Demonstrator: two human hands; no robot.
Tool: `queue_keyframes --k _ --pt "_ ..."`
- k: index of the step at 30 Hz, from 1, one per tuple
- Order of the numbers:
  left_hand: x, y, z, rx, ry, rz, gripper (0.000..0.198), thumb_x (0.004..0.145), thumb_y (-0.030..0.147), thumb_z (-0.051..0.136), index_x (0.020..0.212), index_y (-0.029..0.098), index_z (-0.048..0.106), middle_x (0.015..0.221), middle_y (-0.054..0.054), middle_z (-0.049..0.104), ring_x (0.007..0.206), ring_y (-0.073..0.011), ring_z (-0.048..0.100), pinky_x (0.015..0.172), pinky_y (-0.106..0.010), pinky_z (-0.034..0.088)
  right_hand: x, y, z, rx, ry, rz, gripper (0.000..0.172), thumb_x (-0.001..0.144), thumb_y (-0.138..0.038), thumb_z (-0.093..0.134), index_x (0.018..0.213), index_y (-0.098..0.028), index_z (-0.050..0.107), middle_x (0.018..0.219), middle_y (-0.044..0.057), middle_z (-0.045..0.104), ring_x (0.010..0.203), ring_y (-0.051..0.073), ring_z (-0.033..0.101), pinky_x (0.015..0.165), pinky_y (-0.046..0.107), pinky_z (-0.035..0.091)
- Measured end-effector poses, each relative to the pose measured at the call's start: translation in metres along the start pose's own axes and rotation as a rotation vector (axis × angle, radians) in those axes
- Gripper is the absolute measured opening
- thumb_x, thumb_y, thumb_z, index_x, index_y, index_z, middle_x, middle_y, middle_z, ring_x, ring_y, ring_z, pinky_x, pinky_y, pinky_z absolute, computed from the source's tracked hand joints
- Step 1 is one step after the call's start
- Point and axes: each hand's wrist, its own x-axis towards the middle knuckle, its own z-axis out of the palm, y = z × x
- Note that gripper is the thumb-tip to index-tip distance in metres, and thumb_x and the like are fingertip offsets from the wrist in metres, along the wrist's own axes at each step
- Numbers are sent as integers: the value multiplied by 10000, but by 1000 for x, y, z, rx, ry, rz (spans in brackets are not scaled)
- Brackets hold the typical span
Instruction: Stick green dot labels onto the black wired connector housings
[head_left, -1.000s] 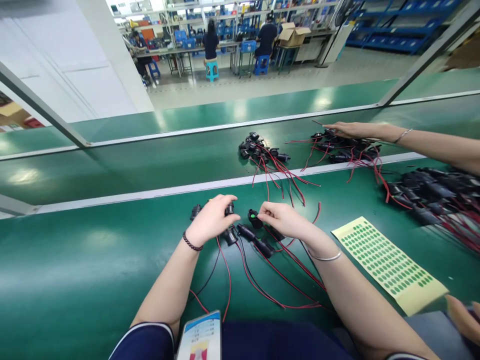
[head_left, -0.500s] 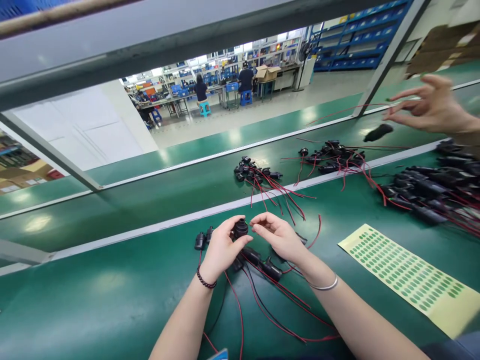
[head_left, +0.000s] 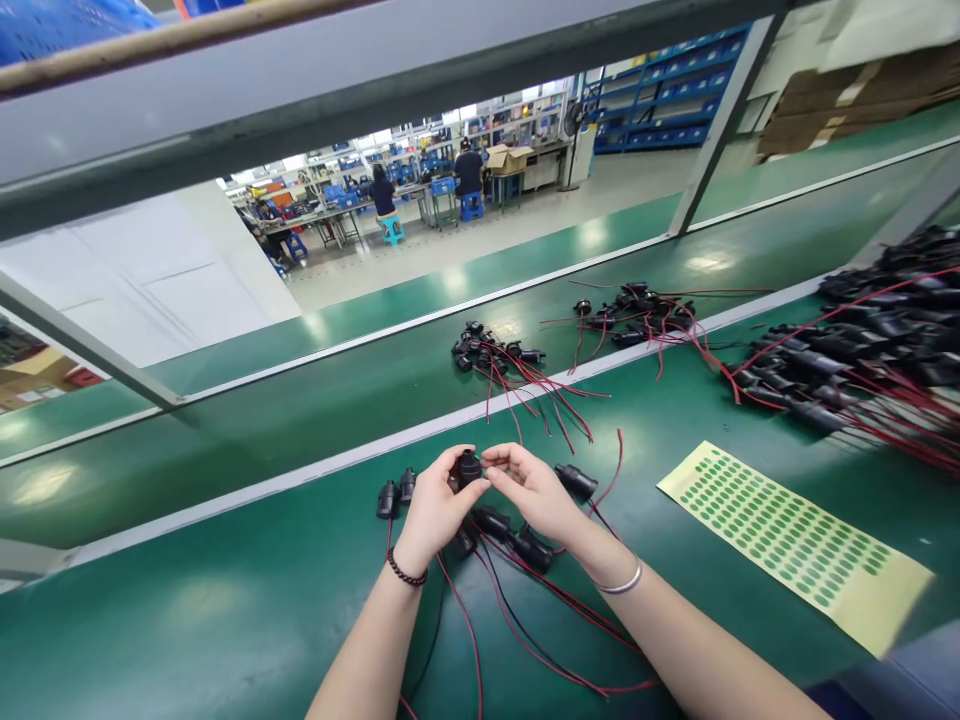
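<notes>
My left hand (head_left: 436, 503) pinches a small black cylindrical part (head_left: 469, 467) with red and black wires, held just above the green bench (head_left: 187, 600). My right hand (head_left: 530, 488) meets it from the right, fingertips closed on the part's top. Below my hands lie several more black wired parts (head_left: 517, 540), their red and black leads (head_left: 525, 630) trailing toward me. Two black parts (head_left: 396, 494) rest just left of my left hand.
A yellow sheet of green round stickers (head_left: 787, 540) lies to the right. Piles of black wired parts sit on the conveyor belt (head_left: 491, 352), further along it (head_left: 637, 312) and at the far right (head_left: 862, 360). People sit at benches far behind.
The view has tilted and shifted left. The other person's hand at the right has left the picture. My hands stay together on the black part, slightly closer.
</notes>
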Motion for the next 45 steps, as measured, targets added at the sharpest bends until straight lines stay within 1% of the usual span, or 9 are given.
queue_keyframes --k 7,13,18,20,23,28,36,41,45 --pt "-2 1 3 68 23 86 384 762 161 670 1139 230 644 1152 -57 699 1088 -209 647 974 -378 501 -5 -1 1 8 3 -18 232 832 -412 620 928 -202 606 893 49 683 827 183 656 766 339 556" --pt "-3 0 4 204 54 175 379 784 119 643 1143 241 639 1133 -60 700 1070 -213 652 968 -408 501 -10 -4 1 -96 45 -71 156 832 -348 619 901 -208 621 859 54 698 773 189 674 730 348 572" --pt "-5 1 5 321 28 256 389 785 56 606 1123 246 646 1112 -60 704 1063 -219 641 975 -434 487 -11 -7 -1 -220 91 -119 62 806 -270 606 811 -213 632 791 40 692 739 188 665 731 344 562" --pt "-5 1 6 341 11 271 405 776 42 605 1120 252 648 1105 -56 706 1062 -222 637 978 -441 483 -11 -8 -2 -269 109 -124 62 792 -245 593 758 -215 634 743 32 681 743 193 656 745 347 551" --pt "-5 0 6 323 3 253 410 759 35 624 1113 241 653 1106 -60 707 1072 -225 633 986 -443 478 -11 -9 -2 -248 114 -89 95 788 -241 570 722 -209 631 705 23 669 711 183 639 728 334 536" --pt "-2 -3 5 231 -10 189 413 742 76 674 1119 243 655 1129 -58 704 1072 -217 644 987 -424 481 -8 -6 -3 -34 75 44 158 779 -336 614 720 -190 622 698 12 660 643 150 599 643 290 506" --pt "-3 -2 5 117 -25 114 385 734 138 695 1104 240 667 1127 -46 714 1042 -197 663 934 -369 515 -6 -10 -3 204 62 163 216 713 -376 684 665 -184 598 660 -26 577 610 110 498 645 272 454" --pt "-3 -3 6 87 -28 106 378 742 142 685 1108 235 666 1121 -51 711 1047 -196 660 937 -365 518 -7 -10 -3 225 59 178 260 712 -410 699 652 -185 583 655 -23 569 611 113 496 636 275 461" --pt "-2 -5 7 65 -20 91 445 730 129 695 1159 229 635 1124 -61 699 1050 -201 654 953 -377 511 -8 -6 -1 202 78 133 252 739 -418 697 720 -181 613 713 0 616 661 130 551 672 290 492"
